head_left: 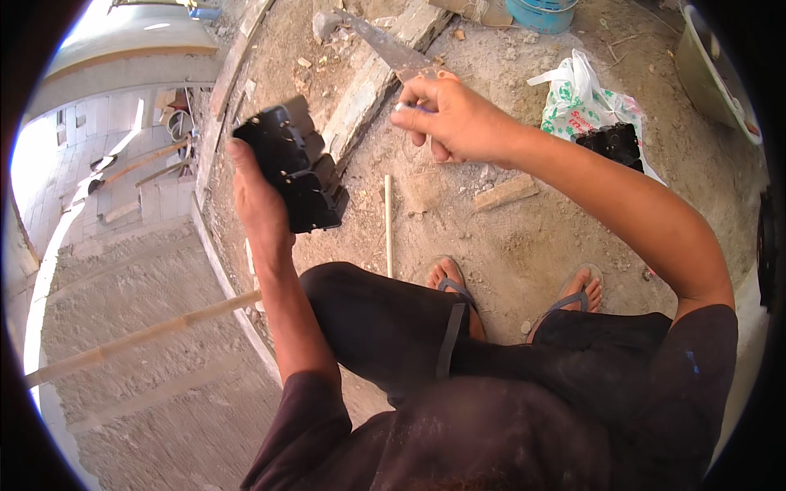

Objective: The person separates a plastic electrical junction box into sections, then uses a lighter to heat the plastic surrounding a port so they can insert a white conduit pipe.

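A black plastic box block [296,173], glossy and deep-walled, shows open compartments joined in a row, with small bright spots along the inner edges. It is tilted in the air above the dirt ground [458,225], toward that ground's left edge, gripped by the left hand [260,200]. The right hand [458,123] is curled, thumb near the forefinger; whether it pinches anything cannot be told.

The ground is brown, dusty and strewn with chips. A rough plank [368,102] lies toward its far edge, a saw [385,45] across it. Near the ground's far right corner, similar black boxes [610,146] rest by a printed white bag [573,94]. A narrow board [233,295] borders the left edge; beyond spreads rough grey concrete [139,303].
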`<control>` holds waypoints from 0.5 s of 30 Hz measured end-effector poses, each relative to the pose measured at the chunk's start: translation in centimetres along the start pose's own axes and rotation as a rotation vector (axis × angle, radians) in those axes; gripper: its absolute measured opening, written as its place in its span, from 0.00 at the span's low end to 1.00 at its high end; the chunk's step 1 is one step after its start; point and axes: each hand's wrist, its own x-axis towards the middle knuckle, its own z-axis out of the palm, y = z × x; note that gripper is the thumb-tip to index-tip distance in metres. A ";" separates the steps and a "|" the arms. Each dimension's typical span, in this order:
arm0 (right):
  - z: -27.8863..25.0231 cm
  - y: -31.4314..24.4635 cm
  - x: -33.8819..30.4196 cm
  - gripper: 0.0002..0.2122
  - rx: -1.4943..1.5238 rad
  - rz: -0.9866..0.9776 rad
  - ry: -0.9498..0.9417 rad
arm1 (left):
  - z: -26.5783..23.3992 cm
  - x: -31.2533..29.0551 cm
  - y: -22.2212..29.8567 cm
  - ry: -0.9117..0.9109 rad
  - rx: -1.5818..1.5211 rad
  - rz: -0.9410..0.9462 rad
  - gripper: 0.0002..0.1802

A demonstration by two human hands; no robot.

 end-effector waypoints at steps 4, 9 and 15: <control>-0.3 0.9 0.7 0.19 0.031 0.059 -0.053 | 0.6 -0.3 0.2 -0.136 0.130 0.011 0.41; 1.4 0.9 0.8 0.24 0.040 0.057 -0.135 | 0.3 -0.3 -0.6 -0.244 0.219 0.006 0.36; 3.5 1.4 1.0 0.22 0.070 0.013 -0.072 | -1.5 0.3 -2.9 -0.237 0.109 0.020 0.31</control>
